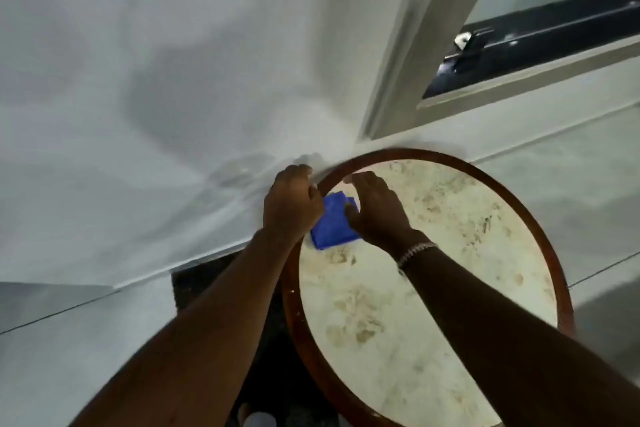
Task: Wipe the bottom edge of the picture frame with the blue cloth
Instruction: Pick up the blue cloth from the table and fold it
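Observation:
A folded blue cloth (332, 225) lies on the pale stone top of a round table, close to its far-left rim. My left hand (291, 201) is curled over the cloth's left edge, its fingers closed on it. My right hand (377, 208) arches over the cloth's right side, thumb pressed on the fabric and fingers bent over its far corner. A bracelet sits on my right wrist. No picture frame shows in this view.
The round table has a dark wooden rim (540, 232) and stands against a white wall (156, 80). A window with a dark frame (536, 42) is at the upper right. Pale floor tiles lie to the left and right, with a dark strip below my arms.

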